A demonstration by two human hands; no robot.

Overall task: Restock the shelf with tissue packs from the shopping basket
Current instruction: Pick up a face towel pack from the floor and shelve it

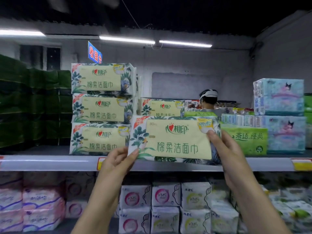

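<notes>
I hold a tissue pack [173, 140] with a pale yellow label and green leaf print upright at the front edge of the top shelf [50, 162]. My left hand [118, 159] pinches its lower left corner. My right hand [226, 149] grips its right end, thumb on the front face. To the left stands a stack of three identical packs [101, 108]. Another identical pack [162, 107] sits behind the held one, partly hidden. The shopping basket is out of view.
Green tissue packs [244, 139] and blue cartoon-print packs [280, 115] fill the shelf to the right. Dark green packs [33, 105] are stacked at the left. The lower shelf holds pink, white and green packets [165, 205]. A person [208, 100] stands beyond the shelf.
</notes>
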